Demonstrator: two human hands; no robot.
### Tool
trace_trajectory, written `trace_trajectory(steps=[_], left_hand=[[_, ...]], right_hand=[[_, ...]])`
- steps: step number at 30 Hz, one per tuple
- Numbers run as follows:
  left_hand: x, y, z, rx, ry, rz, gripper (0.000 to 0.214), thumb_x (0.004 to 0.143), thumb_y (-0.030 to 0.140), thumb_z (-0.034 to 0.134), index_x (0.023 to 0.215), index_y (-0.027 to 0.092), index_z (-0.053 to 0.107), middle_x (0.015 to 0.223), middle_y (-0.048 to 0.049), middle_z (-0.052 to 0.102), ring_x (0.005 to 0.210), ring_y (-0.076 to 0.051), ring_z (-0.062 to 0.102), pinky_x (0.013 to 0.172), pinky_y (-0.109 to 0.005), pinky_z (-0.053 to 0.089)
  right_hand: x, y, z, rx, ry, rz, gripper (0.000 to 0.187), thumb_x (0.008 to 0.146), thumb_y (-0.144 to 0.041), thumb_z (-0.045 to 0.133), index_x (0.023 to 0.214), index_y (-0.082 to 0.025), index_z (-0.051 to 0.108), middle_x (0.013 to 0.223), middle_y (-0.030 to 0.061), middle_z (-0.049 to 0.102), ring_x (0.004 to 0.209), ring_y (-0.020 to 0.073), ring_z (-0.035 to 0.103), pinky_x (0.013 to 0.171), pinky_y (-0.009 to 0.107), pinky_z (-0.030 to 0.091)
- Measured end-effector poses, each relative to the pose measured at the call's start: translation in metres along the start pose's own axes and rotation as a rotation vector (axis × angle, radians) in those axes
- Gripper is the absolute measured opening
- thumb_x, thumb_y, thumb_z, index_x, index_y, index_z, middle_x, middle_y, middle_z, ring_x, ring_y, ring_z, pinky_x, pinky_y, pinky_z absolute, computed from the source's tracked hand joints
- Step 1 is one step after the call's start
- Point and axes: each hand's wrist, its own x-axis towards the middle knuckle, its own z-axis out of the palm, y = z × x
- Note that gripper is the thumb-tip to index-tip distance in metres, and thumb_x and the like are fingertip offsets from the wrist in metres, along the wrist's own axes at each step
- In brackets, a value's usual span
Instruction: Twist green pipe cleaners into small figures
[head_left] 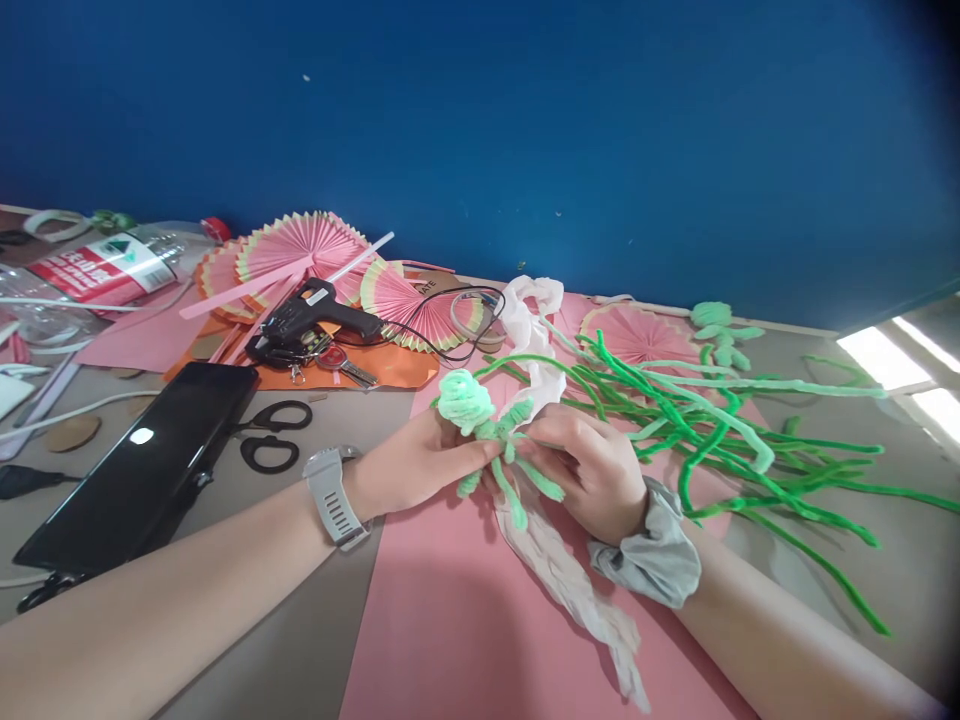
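A light green pipe cleaner figure (465, 402), with a coiled round head and several dangling limbs, is held between my two hands over the pink paper (442, 620). My left hand (409, 460) is closed around its body, thumb pressed on the front. The fingers of my right hand (581, 465) pinch at the figure's right side; the exact spot they grip is partly hidden. Crumpled white tissue strip (570, 580) runs beneath the hands toward me, and more white tissue (534, 330) lies behind them.
Green pipe cleaners (720, 450) lie heaped on the right, near a second green figure (716, 330). A black glue gun (315, 320), pleated pink paper fans (307, 250) and keys (349, 365) are behind. Scissors (274, 437), a black phone (142, 470) and a plastic bottle (112, 270) lie left.
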Motion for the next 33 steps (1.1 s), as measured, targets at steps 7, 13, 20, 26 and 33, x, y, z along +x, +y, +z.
trace_trajectory(steps=[7,13,20,26,33], left_hand=[[-0.001,-0.004,0.000,-0.062,-0.039,0.008,0.018,0.084,0.033,0.046,0.079,0.015,0.050,0.060,0.0003,0.055,0.049,-0.010,0.051,0.048,-0.022,0.043],[0.000,0.001,0.000,0.022,-0.010,0.027,0.031,0.086,0.036,0.042,0.069,0.015,0.057,0.060,-0.0032,0.059,0.054,-0.012,0.054,0.058,-0.026,0.048],[-0.002,0.001,0.002,0.073,-0.012,-0.004,0.025,0.084,0.035,0.046,0.076,0.015,0.060,0.059,-0.0022,0.062,0.053,-0.013,0.057,0.049,-0.024,0.044],[-0.004,0.005,0.001,0.011,0.011,-0.015,0.028,0.083,0.037,0.047,0.076,0.016,0.064,0.063,-0.0029,0.062,0.057,-0.014,0.058,0.053,-0.026,0.047],[-0.002,0.003,-0.001,-0.093,0.045,0.002,0.028,0.086,0.033,0.043,0.091,0.015,0.064,0.082,-0.0069,0.065,0.075,-0.018,0.060,0.068,-0.031,0.049]], right_hand=[[-0.001,-0.008,0.006,-0.077,0.064,0.127,0.014,0.084,-0.018,0.047,0.071,-0.021,0.043,0.062,-0.0022,0.048,0.054,0.0099,0.046,0.050,0.021,0.037],[-0.001,-0.008,0.005,-0.136,0.079,0.176,0.012,0.084,-0.021,0.048,0.074,-0.022,0.042,0.062,-0.0023,0.050,0.053,0.0098,0.046,0.050,0.021,0.037],[-0.001,-0.008,0.007,-0.072,0.023,0.175,0.010,0.087,-0.027,0.044,0.079,-0.023,0.049,0.065,0.0000,0.055,0.056,0.0120,0.052,0.054,0.023,0.041],[-0.001,-0.004,0.005,-0.056,-0.023,0.141,0.009,0.086,-0.029,0.044,0.087,-0.023,0.051,0.064,-0.0002,0.055,0.053,0.0114,0.050,0.050,0.022,0.039],[0.004,-0.004,0.002,-0.223,-0.150,0.128,0.017,0.087,-0.019,0.037,0.098,-0.021,0.050,0.077,0.0036,0.064,0.063,0.0155,0.059,0.057,0.024,0.041]])
